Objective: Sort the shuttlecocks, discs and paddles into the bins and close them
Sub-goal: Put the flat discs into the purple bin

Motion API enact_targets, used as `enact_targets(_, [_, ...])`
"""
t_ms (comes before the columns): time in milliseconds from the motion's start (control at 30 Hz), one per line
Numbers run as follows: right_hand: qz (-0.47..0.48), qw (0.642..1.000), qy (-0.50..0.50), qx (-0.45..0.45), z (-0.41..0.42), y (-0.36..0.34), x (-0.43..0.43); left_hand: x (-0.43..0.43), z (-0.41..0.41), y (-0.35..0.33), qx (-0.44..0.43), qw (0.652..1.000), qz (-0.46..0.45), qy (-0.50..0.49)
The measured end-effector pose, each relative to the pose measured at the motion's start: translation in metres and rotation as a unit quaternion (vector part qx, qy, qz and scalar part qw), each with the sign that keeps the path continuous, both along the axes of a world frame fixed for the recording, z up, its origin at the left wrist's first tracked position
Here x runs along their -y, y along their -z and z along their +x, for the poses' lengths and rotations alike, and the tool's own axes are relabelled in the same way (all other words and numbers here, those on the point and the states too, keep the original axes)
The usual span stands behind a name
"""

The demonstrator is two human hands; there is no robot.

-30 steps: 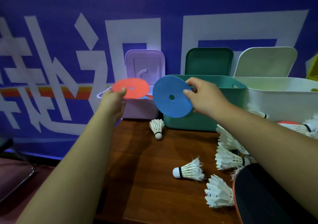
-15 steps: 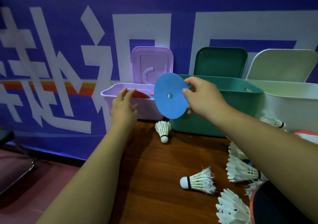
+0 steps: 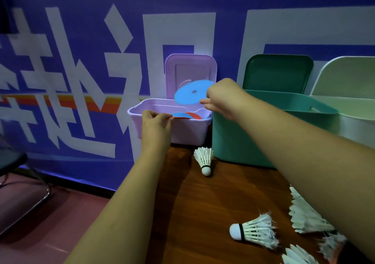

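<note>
Over at the purple bin [image 3: 172, 130], leftmost of the three, is where both hands are rn. R hand [image 3: 221, 99] has the blue disc [image 3: 191, 92] pinched by its edge btwn thumb and fingers. It's tilted, hanging just above the opening and right in front of the upright lid [image 3: 190, 67], so not in yet.

L hand [image 3: 156, 121] is at the front rim, fingers curled tight right where the red disc [image 3: 195, 116] has its edge along the rim. Can't tell if it's pinching the disc or the rim itself, too small to see. A 2nd blue disc [image 3: 181, 114] lies inside next to the red.

What could go wrong from here, imo:
- Blue disc gets let go while tilted like that → it could end up propped against the lid or riding on the rim, and then the lid won't shut later.
- If the red disc really is hung up on the front rim, dropping the blue on top could tip it out over the front.
- L hand is basically in the drop path, easy to bump.
- R forearm hangs low over the shuttles [image 3: 255, 231] on the table [image 3: 192, 213]. A sloppy pull-back could sweep some off, or knock the lone shuttle [image 3: 204, 158] by the teal bin [image 3: 243, 138].
</note>
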State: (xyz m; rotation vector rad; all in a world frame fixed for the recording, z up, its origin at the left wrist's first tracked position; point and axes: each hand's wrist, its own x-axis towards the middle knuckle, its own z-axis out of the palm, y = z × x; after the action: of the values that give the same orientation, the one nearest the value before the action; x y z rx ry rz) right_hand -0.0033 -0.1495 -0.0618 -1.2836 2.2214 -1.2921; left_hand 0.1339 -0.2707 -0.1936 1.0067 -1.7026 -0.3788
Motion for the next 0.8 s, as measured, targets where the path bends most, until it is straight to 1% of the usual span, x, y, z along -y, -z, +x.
enact_targets(33, [0.005, 1.0, -0.001, -0.021, 0.0, -0.001, 0.0, -0.001, 0.001, 0.0, -0.007, 1.0, -0.005, 0.001])
enact_targets(67, [-0.031, 0.996, -0.031, 0.074, -0.002, 0.0, 0.002, -0.001, 0.002, 0.0, -0.017, 1.0, -0.01, -0.001])
enact_targets(100, [-0.07, 0.986, -0.051, 0.141, -0.004, 0.001, 0.004, -0.002, 0.003, -0.001, -0.031, 0.999, -0.015, -0.004])
enact_targets(133, [-0.092, 0.981, -0.037, 0.168, -0.006, 0.007, 0.008, -0.003, 0.005, -0.002, -0.048, 0.999, -0.017, -0.006])
enact_targets(167, [-0.096, 0.975, -0.039, 0.196, -0.007, 0.008, 0.005, -0.005, 0.007, -0.003, -0.065, 0.998, -0.02, -0.009])
enact_targets(233, [-0.063, 0.979, -0.062, 0.185, -0.007, 0.011, -0.003, -0.009, 0.011, -0.007, -0.091, 0.995, -0.032, -0.025])
enact_targets(300, [-0.061, 0.981, -0.079, 0.168, -0.007, 0.008, -0.012, -0.012, 0.013, -0.011, -0.116, 0.991, -0.053, -0.043])
enact_targets(433, [-0.077, 0.992, -0.047, 0.092, -0.015, 0.009, -0.025, -0.019, 0.016, -0.022, -0.201, 0.975, -0.085, -0.041])
enact_targets(467, [-0.076, 0.992, -0.045, 0.085, -0.017, 0.01, -0.028, -0.017, 0.016, -0.023, -0.201, 0.974, -0.095, -0.044])
enact_targets(500, [-0.072, 0.993, -0.046, 0.078, -0.018, 0.012, -0.031, -0.013, 0.014, -0.023, -0.176, 0.979, -0.096, -0.042])
enact_targets(533, [-0.069, 0.994, -0.047, 0.074, -0.018, 0.012, -0.035, -0.007, 0.01, -0.019, -0.126, 0.989, -0.076, -0.027])
enact_targets(567, [-0.066, 0.994, -0.049, 0.068, -0.019, 0.014, -0.038, 0.0, 0.006, -0.012, -0.061, 0.998, -0.033, -0.001])
enact_targets(600, [-0.063, 0.995, -0.052, 0.059, -0.02, 0.016, -0.042, 0.005, 0.001, -0.005, 0.005, 0.999, 0.022, 0.024])
enact_targets(633, [-0.063, 0.995, -0.058, 0.048, -0.021, 0.017, -0.046, 0.009, -0.002, 0.001, 0.062, 0.995, 0.063, 0.037])
enact_targets(667, [-0.062, 0.995, -0.063, 0.036, -0.022, 0.018, -0.051, 0.011, -0.002, 0.004, 0.104, 0.99, 0.085, 0.038])
enact_targets(700, [-0.061, 0.996, -0.067, 0.022, -0.023, 0.018, -0.056, 0.011, -0.001, 0.005, 0.126, 0.987, 0.094, 0.032])
enact_targets(733, [-0.058, 0.996, -0.067, 0.006, -0.023, 0.017, -0.062, 0.01, 0.001, 0.004, 0.128, 0.986, 0.102, 0.025])
enact_targets(800, [-0.053, 0.996, -0.066, -0.019, -0.024, 0.016, -0.075, 0.003, 0.006, 0.002, 0.105, 0.988, 0.108, 0.016])
